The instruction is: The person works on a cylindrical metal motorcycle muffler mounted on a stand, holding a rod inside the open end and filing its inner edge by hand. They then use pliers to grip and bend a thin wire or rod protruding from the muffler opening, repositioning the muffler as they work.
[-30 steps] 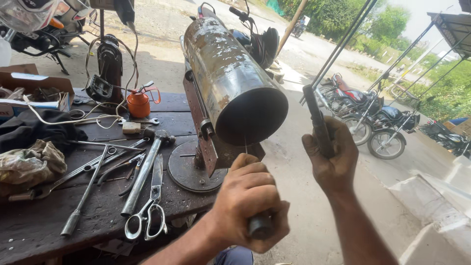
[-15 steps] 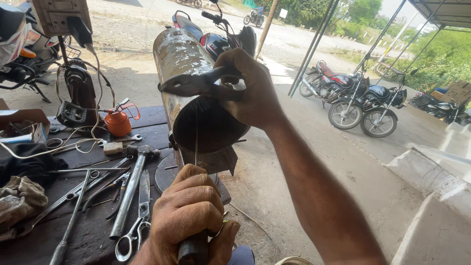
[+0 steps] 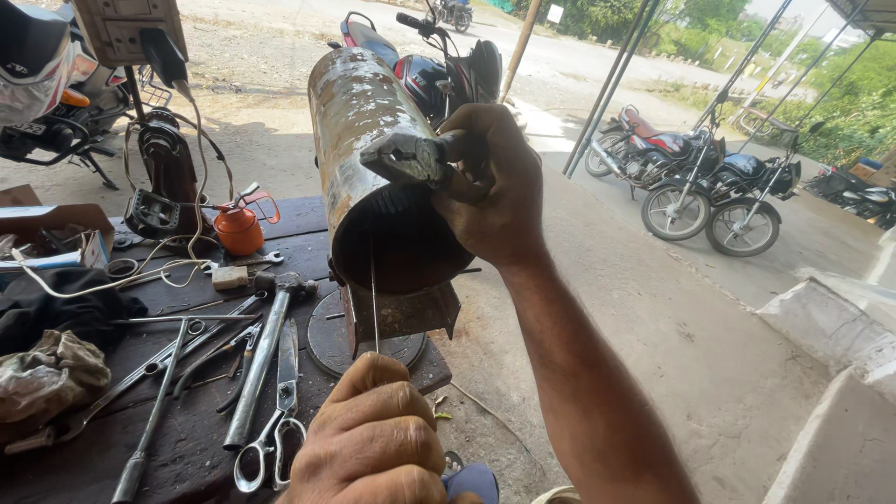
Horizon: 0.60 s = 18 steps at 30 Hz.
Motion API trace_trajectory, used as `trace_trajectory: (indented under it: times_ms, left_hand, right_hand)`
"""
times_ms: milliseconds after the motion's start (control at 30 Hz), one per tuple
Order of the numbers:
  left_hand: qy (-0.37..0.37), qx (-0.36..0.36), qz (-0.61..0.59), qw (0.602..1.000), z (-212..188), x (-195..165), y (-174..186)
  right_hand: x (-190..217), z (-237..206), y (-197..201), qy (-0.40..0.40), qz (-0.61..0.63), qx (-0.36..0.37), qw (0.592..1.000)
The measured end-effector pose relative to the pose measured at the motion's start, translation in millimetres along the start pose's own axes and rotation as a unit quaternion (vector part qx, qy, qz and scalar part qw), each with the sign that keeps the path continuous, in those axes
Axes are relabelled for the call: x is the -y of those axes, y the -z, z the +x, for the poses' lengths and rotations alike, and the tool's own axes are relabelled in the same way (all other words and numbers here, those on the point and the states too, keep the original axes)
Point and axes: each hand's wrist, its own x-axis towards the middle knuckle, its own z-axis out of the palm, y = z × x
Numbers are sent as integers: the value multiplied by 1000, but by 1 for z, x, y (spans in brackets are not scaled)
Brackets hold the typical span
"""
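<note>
A: What is each hand doing?

B: The right hand (image 3: 490, 182) is raised against the open end of the metal cylinder (image 3: 373, 159). Its fingers are clamped around a grey tool (image 3: 408, 157), perhaps pliers, pressed to the upper rim of the opening.

A: And the other one?

B: The left hand (image 3: 373, 439) sits low, near the bottom edge of the view, closed into a fist. A thin wire (image 3: 374, 303) rises straight up from between its fingers into the dark mouth of the cylinder. So that fist is shut on the wire.

A: Where does the cylinder stand?

B: It lies tilted, its mouth towards the person, fixed on a rusty bracket (image 3: 401, 313) over a round metal plate (image 3: 331, 341) at the edge of the dark workbench (image 3: 187, 429).

A: What lies on the bench?

B: Left of the plate are a hammer (image 3: 266, 359), scissors (image 3: 275, 420), long rods and spanners. Further back stands an orange oil can (image 3: 240, 229), with a cable looping past it, and crumpled rags (image 3: 42, 373) lie at the left edge.

A: And behind?

B: Parked motorcycles (image 3: 709, 187) stand on the paved ground to the right, well apart from the bench.
</note>
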Motion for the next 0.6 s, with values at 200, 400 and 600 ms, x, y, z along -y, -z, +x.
trace_trajectory:
  times_ms: [200,400,600]
  left_hand:
    - [34,35,20,999,-5,-6,6]
    - [-45,62,12,997,-4,2,14]
    - [-64,148,1,987,-6,7,31]
  right_hand:
    - [-6,-18,-16,24,-57,-140,988]
    - [-6,-53,-60,-48,129,-327,935]
    - [-12,-62,-42,-37,-19,-224,974]
